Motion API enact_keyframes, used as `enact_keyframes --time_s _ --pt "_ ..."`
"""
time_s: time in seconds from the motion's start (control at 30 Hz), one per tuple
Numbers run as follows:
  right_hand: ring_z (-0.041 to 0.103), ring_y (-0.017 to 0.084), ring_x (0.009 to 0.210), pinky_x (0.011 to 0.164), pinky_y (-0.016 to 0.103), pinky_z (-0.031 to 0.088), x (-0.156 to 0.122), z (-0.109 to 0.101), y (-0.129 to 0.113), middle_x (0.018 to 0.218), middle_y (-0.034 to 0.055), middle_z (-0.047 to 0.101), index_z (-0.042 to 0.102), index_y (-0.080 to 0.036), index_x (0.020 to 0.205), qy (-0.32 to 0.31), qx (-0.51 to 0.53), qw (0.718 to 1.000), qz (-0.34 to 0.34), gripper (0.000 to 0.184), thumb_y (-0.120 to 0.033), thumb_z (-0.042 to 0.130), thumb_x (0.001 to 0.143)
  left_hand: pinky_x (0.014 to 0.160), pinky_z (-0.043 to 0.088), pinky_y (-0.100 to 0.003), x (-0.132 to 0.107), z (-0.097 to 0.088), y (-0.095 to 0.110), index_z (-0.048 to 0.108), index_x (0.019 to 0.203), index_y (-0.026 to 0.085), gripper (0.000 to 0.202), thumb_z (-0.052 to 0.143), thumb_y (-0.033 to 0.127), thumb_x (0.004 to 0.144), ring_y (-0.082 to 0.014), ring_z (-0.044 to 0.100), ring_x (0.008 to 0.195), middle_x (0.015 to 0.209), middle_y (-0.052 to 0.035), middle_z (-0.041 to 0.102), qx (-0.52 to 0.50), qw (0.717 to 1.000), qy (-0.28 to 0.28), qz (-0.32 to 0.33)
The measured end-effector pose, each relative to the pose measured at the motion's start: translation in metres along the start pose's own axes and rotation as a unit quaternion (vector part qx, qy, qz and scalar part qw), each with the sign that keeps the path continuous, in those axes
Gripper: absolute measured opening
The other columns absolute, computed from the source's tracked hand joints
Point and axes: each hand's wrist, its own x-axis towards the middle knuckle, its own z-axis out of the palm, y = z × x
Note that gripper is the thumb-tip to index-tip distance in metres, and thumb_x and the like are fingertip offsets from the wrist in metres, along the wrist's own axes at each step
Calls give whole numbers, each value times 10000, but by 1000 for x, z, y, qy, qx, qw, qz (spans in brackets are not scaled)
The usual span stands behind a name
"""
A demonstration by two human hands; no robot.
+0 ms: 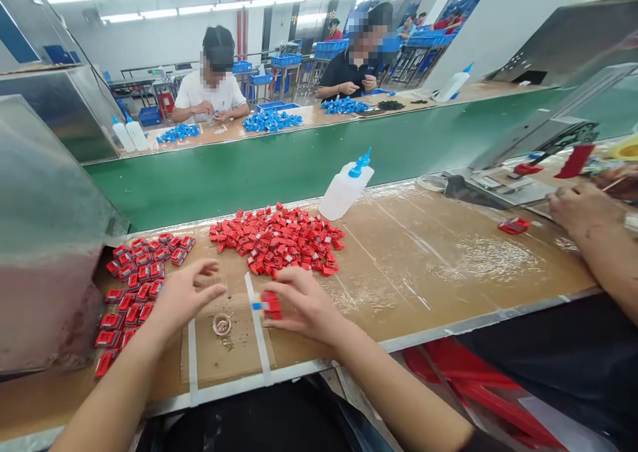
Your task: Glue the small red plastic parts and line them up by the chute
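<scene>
My right hand [312, 306] grips a small red plastic part [272, 304] between thumb and fingers. A blurred blue and whitish bit shows at the part's left end. My left hand [187, 296] hovers beside it, fingers apart and slightly bent, with nothing visible in them. Below and between the hands, a small round clear dish [222, 324] with a thin piece in it sits on the bench. A big heap of red plastic parts [284, 236] lies just beyond my right hand. Red parts with grey edges [133, 276] stand grouped on the left, partly hidden by my left arm.
A white squeeze bottle with blue tip [343, 193] leans behind the heap. At left rises a metal housing [50, 252]. A co-worker's hand [581, 206] is at the right, near a lone red part [514, 226]. Beyond the green belt [239, 179], two people handle blue parts [273, 121].
</scene>
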Motion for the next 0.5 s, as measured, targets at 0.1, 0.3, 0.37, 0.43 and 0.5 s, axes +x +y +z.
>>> enact_keyframes --time_s 0.1,0.3,0.37,0.43,0.5 --pt "644 304 1048 895 450 559 -82 -38 33 1152 160 625 716 -229 1199 -3 -105 980 169 494 -601 734 875 909 536 -446 17 -30 -19 690 1251 199 555 681 605 873 -406 667 1151 1254 -194 709 298 950 79 -42" --pt "597 408 1057 870 554 477 -142 -98 105 1118 257 618 708 -143 1198 176 -349 841 374 754 -804 568 861 859 522 -445 47 -46 -47 666 1098 132 325 595 404 937 -413 684 1060 1070 -244 730 498 863 25 -84" --pt "560 417 1154 943 557 446 -111 -95 94 1211 288 615 641 -124 1316 230 -342 837 361 781 -769 588 878 858 517 -439 47 -44 -42 667 994 157 260 593 399 937 -403 686 1041 1029 -218 733 478 876 41 -57" --pt "607 325 1048 932 478 471 -68 -75 65 1130 203 668 642 -171 1275 192 -219 906 306 594 -669 549 966 838 523 -416 42 -41 -34 656 941 188 281 603 464 937 -362 697 995 1019 -165 734 369 927 55 -30" --pt "630 228 886 808 356 482 -25 -45 28 993 113 694 676 -200 1065 37 -37 967 250 421 -563 462 1050 796 545 -379 34 -33 -24 639 992 208 339 643 538 915 -303 716 942 1063 -116 732 162 984 71 -29"
